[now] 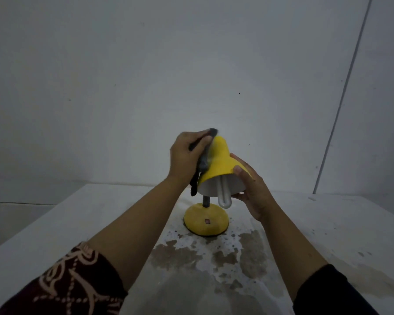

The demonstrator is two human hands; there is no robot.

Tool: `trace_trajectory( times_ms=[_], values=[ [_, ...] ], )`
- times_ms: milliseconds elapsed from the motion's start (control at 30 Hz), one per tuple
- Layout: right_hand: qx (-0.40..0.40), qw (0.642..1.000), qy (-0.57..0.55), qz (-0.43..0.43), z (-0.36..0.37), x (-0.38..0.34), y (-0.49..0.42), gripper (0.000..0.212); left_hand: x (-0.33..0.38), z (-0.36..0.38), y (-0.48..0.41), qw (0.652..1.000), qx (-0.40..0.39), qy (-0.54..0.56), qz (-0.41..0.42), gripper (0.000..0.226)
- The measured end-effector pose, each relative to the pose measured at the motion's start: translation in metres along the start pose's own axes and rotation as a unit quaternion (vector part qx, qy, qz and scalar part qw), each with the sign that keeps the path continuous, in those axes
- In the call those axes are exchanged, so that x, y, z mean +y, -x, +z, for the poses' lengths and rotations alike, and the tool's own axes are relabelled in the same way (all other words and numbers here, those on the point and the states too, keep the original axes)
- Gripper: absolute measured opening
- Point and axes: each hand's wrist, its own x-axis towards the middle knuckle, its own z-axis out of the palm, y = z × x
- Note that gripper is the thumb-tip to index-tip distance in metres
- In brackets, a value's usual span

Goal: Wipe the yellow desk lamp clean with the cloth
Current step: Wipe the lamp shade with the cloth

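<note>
So the yellow desk lamp (214, 178) sits on the middle of a stained white table (328, 223), round base (206, 220) flat on the top and the shade (218, 162) tipped so its open end and the white bulb (224, 194) face the camera. The left hand (187, 155) has its fingers curled round a dark grey cloth (204, 160) and holds it against the upper left side of the shade, with a bit of cloth dangling down by the rim. The right hand (251, 189) grips the right rim of the shade, thumb on the yellow outside and fingers wrapped under the edge.
</note>
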Motion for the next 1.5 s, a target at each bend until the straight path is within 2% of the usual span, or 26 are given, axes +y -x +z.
trace_trajectory(
  times_ms=[67, 133, 367, 467, 500, 567, 633, 733, 833, 900, 967, 1067, 1133, 1200, 1333, 1433, 1500],
  values=[
    [-0.001, 1.0, 0.005, -0.007, -0.002, 0.002, -0.001, 0.083, -0.001, 0.009, -0.003, 0.993, -0.104, -0.023, 0.042, 0.026],
    [-0.003, 1.0, 0.004, -0.009, -0.004, 0.004, -0.001, 0.086, -0.007, 0.014, -0.007, 0.991, -0.125, -0.024, 0.046, 0.026],
    [0.021, 0.999, -0.025, 0.007, -0.006, 0.004, -0.007, 0.063, -0.026, 0.031, -0.033, 0.999, -0.028, -0.001, -0.026, 0.027],
    [0.008, 1.0, -0.021, 0.009, -0.005, 0.002, -0.006, 0.06, -0.024, 0.026, -0.038, 0.993, 0.066, 0.016, -0.092, 0.026],
    [0.006, 1.0, -0.021, 0.01, -0.004, 0.001, -0.006, 0.062, -0.024, 0.021, -0.037, 0.993, 0.079, 0.023, -0.083, 0.025],
    [0.016, 1.0, -0.016, 0.008, -0.004, 0.003, -0.008, 0.07, -0.02, 0.009, -0.028, 0.999, 0.035, 0.026, -0.015, 0.023],
    [0.028, 1.0, -0.008, 0.012, -0.004, 0.004, -0.009, 0.074, -0.015, 0.003, -0.017, 0.997, -0.063, 0.006, 0.039, 0.021],
    [0.025, 0.999, -0.003, 0.021, -0.003, 0.005, -0.007, 0.066, -0.009, 0.0, -0.015, 0.978, -0.182, -0.055, 0.083, 0.02],
    [0.032, 0.999, -0.005, 0.024, -0.003, 0.006, -0.007, 0.063, -0.009, 0.001, -0.033, 0.963, -0.219, -0.119, 0.101, 0.022],
    [0.036, 0.999, -0.006, 0.025, -0.004, 0.007, -0.008, 0.061, -0.012, 0.007, -0.041, 0.973, -0.177, -0.12, 0.083, 0.023],
    [0.036, 0.999, -0.012, 0.025, -0.004, 0.006, -0.007, 0.057, -0.016, 0.016, -0.042, 0.989, -0.101, -0.1, 0.035, 0.024],
    [0.031, 0.999, -0.017, 0.027, -0.004, 0.005, -0.006, 0.047, -0.023, 0.014, -0.037, 0.997, 0.01, 0.004, -0.071, 0.024],
    [0.032, 0.999, -0.018, 0.022, -0.004, 0.004, -0.007, 0.051, -0.023, 0.007, -0.028, 0.995, 0.037, 0.065, -0.071, 0.021],
    [0.033, 0.999, -0.019, 0.011, -0.004, 0.003, -0.009, 0.057, -0.016, 0.003, -0.012, 0.998, -0.015, 0.063, -0.005, 0.018],
    [0.037, 0.999, -0.022, -0.011, -0.003, 0.005, -0.008, 0.046, -0.01, 0.005, -0.013, 0.982, -0.161, -0.041, 0.091, 0.022],
    [0.047, 0.998, -0.026, -0.014, -0.003, 0.008, -0.008, 0.041, -0.009, 0.012, -0.034, 0.957, -0.208, -0.142, 0.144, 0.024],
    [0.047, 0.999, -0.017, -0.014, -0.003, 0.007, -0.008, 0.045, -0.006, 0.02, -0.047, 0.941, -0.229, -0.197, 0.152, 0.023]
  ],
)
